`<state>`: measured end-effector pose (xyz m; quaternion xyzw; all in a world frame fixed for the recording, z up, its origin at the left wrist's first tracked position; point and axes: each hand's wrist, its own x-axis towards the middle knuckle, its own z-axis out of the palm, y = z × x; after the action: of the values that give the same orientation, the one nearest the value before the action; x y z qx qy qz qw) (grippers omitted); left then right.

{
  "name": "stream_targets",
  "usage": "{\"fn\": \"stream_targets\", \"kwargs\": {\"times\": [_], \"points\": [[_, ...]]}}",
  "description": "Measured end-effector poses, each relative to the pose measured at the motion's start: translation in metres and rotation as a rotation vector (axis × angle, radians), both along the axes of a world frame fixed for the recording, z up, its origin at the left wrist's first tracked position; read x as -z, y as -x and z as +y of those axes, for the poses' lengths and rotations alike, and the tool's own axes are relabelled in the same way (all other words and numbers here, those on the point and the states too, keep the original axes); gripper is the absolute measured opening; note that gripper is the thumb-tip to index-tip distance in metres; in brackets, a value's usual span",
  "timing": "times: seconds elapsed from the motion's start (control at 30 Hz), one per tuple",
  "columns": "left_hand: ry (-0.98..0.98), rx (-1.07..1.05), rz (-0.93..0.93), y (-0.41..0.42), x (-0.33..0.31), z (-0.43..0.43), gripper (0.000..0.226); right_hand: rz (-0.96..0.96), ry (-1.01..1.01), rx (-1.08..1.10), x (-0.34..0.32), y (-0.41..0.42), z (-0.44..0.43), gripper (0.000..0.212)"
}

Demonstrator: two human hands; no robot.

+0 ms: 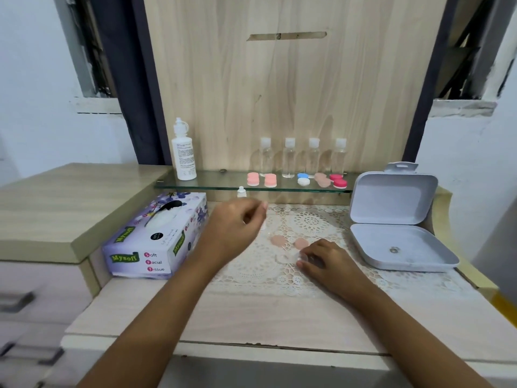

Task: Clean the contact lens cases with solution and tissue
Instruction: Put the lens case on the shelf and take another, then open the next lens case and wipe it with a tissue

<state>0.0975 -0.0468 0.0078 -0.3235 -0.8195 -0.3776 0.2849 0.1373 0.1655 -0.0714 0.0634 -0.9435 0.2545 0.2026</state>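
Observation:
On the lace mat (310,219), my right hand (326,261) pinches a clear contact lens case (302,257) at its fingertips. Two peach caps (278,240) lie just beyond it on the mat. My left hand (237,224) hovers blurred above the mat's left side with its fingers curled; whether it holds anything is unclear. A small dropper bottle (241,191) shows just behind that hand. The large white solution bottle (183,155) stands on the glass shelf (212,182). The tissue box (156,236) lies to the left.
Several clear bottles (289,158) and several coloured lens cases (270,180) line the glass shelf. An open white plastic box (402,247) sits at the right. A raised wooden counter (56,205) is on the left.

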Motion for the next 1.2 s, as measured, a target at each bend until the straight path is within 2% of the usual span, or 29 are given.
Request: {"fn": "stream_targets", "kwargs": {"times": [0.1, 0.17, 0.27, 0.4, 0.5, 0.6, 0.8, 1.2], "points": [[-0.105, -0.165, 0.030, 0.008, -0.023, -0.030, 0.023, 0.006, -0.013, -0.006, 0.001, 0.001, 0.001, 0.020], [-0.120, -0.285, -0.051, 0.027, -0.033, -0.051, 0.021, 0.004, -0.022, -0.006, 0.001, 0.002, 0.002, 0.020], [0.085, -0.425, -0.253, 0.063, -0.035, -0.084, 0.022, 0.000, -0.030, -0.006, 0.001, 0.003, 0.002, 0.019], [0.382, -0.458, -0.420, 0.094, -0.020, -0.117, 0.027, -0.005, -0.020, -0.011, 0.001, 0.003, 0.003, 0.019], [0.604, -0.458, -0.454, 0.103, -0.011, -0.129, 0.030, 0.002, -0.013, -0.017, 0.002, 0.003, 0.003, 0.018], [0.705, -0.465, -0.436, 0.105, -0.010, -0.131, 0.031, 0.005, -0.007, -0.022, 0.002, 0.002, 0.002, 0.017], [0.742, -0.437, -0.455, 0.103, -0.008, -0.126, 0.032, 0.006, -0.012, -0.017, 0.002, 0.003, 0.003, 0.018], [0.761, -0.519, -0.422, 0.114, 0.000, -0.127, 0.024, -0.023, 0.002, -0.010, 0.002, 0.003, 0.003, 0.022]]}}
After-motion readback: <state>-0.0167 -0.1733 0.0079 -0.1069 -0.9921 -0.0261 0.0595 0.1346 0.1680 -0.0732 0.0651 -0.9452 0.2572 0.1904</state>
